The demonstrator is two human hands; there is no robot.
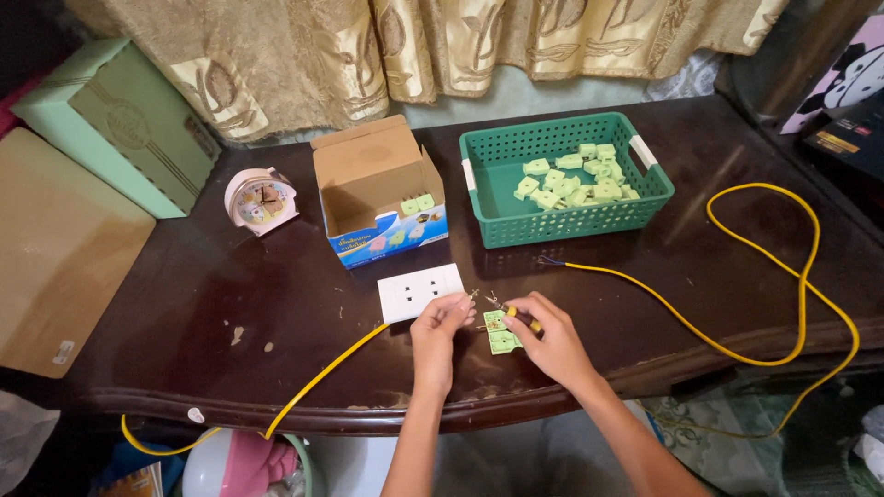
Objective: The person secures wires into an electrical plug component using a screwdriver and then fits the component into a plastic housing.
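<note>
Pale green plastic, the small socket insert (pixel 502 333) is lying on the desk (pixel 276 304) under the right hand (pixel 552 345), whose fingers are pinching what looks like a small screwdriver (pixel 511 311). It is probably light, stiff and brittle, best taken by its edges. The left hand (pixel 437 336) is pinching the yellow wire (pixel 322 373) end; the contact itself is too small to make out.
</note>
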